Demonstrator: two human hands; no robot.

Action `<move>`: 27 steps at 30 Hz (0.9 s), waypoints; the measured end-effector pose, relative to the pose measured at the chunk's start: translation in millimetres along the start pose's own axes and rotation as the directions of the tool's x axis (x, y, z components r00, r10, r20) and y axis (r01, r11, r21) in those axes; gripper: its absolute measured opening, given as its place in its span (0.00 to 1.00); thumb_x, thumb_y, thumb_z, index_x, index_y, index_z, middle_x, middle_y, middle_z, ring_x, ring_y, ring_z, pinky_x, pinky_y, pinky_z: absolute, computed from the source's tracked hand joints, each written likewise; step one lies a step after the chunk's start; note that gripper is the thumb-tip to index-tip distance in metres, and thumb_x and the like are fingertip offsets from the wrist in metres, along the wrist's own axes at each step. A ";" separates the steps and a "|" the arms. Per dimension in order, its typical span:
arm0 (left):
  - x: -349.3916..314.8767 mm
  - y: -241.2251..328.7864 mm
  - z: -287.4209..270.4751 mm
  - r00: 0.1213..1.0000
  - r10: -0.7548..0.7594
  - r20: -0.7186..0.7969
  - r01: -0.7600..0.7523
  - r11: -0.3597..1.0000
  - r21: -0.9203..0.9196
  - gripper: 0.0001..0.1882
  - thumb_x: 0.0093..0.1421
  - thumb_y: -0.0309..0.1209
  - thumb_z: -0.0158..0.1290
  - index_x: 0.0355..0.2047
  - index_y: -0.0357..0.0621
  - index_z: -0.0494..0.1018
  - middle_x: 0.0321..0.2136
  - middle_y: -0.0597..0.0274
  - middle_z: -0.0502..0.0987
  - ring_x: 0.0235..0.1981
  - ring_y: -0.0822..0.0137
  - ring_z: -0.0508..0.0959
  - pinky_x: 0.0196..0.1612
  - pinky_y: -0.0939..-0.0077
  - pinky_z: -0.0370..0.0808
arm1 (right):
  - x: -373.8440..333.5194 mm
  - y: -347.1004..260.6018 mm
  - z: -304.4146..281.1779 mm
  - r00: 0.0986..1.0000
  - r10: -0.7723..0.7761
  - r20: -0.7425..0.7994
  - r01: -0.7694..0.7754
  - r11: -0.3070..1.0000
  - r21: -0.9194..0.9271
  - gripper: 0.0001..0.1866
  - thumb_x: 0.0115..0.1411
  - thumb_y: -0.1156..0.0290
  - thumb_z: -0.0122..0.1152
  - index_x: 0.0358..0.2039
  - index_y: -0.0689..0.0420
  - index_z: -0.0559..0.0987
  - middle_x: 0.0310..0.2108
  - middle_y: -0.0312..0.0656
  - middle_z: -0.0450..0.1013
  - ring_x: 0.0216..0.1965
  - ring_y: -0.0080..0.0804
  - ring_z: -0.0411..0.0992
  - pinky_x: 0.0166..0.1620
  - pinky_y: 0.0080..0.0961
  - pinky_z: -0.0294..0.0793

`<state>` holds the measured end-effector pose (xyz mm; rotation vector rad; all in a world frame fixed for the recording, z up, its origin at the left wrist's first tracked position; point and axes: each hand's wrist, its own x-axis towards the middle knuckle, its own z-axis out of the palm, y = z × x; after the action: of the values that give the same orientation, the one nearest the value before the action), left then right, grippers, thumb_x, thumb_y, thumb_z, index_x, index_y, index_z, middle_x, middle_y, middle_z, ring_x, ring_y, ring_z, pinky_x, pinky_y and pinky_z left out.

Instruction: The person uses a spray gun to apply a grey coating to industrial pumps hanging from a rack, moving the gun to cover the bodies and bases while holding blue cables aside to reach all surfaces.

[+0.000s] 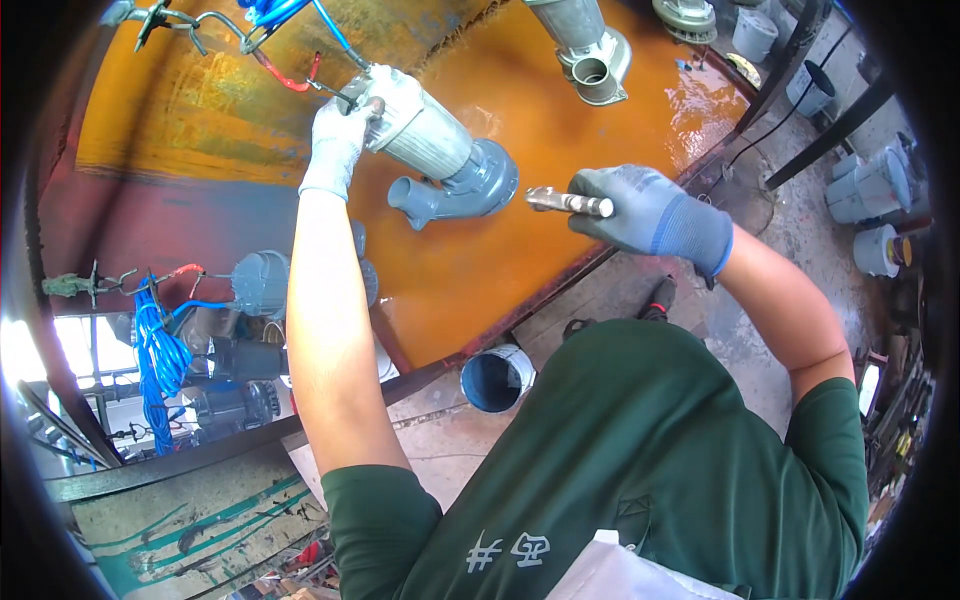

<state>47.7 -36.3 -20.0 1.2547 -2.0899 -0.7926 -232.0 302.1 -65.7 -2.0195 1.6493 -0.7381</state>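
Observation:
A submersible pump (430, 140) hangs at a tilt from a hook and chain in front of an orange-stained surface. Its motor body is pale grey, while the volute and outlet at the lower end are glossy blue-grey. My left hand (338, 140), in a whitish glove, is closed on the pump's top end near the hook. My right hand (640, 208), in a grey-blue glove, is wrapped round a metal spray gun (565, 202). The gun's front end points left at the pump's blue-grey end, apart from it. My right fingers partly hide the gun's grip.
Another grey pump (585, 55) hangs at the upper right. Blue-grey pumps (262, 282) and a coiled blue cable (160, 350) hang at the left. A paint-stained bucket (497, 378) stands near my legs. White pails (868, 188) line the right side beside a dark post (830, 135).

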 end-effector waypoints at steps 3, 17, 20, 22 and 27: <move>1.0 5.1 5.0 0.996 -0.073 0.052 0.079 0.990 -0.116 0.26 0.63 0.29 0.67 0.61 0.38 0.78 0.51 0.59 0.84 0.46 0.69 0.82 0.51 0.73 0.79 | 4.2 -7.3 26.0 0.991 -0.052 -0.124 0.061 0.995 0.073 0.15 0.65 0.58 0.67 0.41 0.54 0.75 0.31 0.51 0.77 0.37 0.56 0.79 0.42 0.51 0.77; 1.3 -9.6 5.9 0.978 0.114 -0.174 -0.120 0.992 -0.026 0.18 0.70 0.32 0.52 0.51 0.32 0.83 0.42 0.50 0.87 0.42 0.60 0.85 0.50 0.63 0.80 | 6.9 42.5 -25.7 0.920 0.385 -0.075 -0.343 0.882 0.324 0.15 0.64 0.59 0.65 0.38 0.59 0.77 0.28 0.45 0.82 0.33 0.41 0.83 0.41 0.39 0.80; -6.5 -1.4 5.0 0.985 0.082 -0.154 -0.087 0.996 -0.025 0.19 0.70 0.34 0.53 0.51 0.31 0.83 0.47 0.47 0.86 0.47 0.64 0.83 0.53 0.68 0.78 | 10.5 25.6 -39.3 0.942 0.329 0.060 -0.332 0.902 0.274 0.15 0.64 0.59 0.64 0.38 0.59 0.77 0.28 0.44 0.82 0.33 0.38 0.84 0.40 0.37 0.80; 0.0 -14.8 3.0 0.990 0.096 -0.105 -0.119 0.962 -0.244 0.18 0.68 0.30 0.52 0.51 0.31 0.83 0.48 0.49 0.86 0.51 0.62 0.83 0.58 0.68 0.76 | 8.5 22.9 -36.9 0.967 0.157 0.202 -0.202 0.952 0.230 0.15 0.65 0.57 0.63 0.38 0.57 0.77 0.28 0.43 0.83 0.34 0.38 0.84 0.43 0.37 0.81; 8.9 -29.8 6.4 0.985 0.043 -0.169 -0.099 0.934 -0.344 0.17 0.63 0.23 0.52 0.48 0.33 0.85 0.59 0.49 0.79 0.61 0.59 0.76 0.68 0.66 0.69 | 11.1 37.2 -23.1 0.953 0.304 0.010 -0.301 0.938 0.172 0.15 0.64 0.57 0.63 0.39 0.57 0.78 0.28 0.43 0.83 0.35 0.40 0.84 0.43 0.38 0.81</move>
<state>56.4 -54.5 -44.5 1.0054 -1.7601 -0.9516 -273.2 283.8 -69.9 -1.5976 1.7859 -0.7562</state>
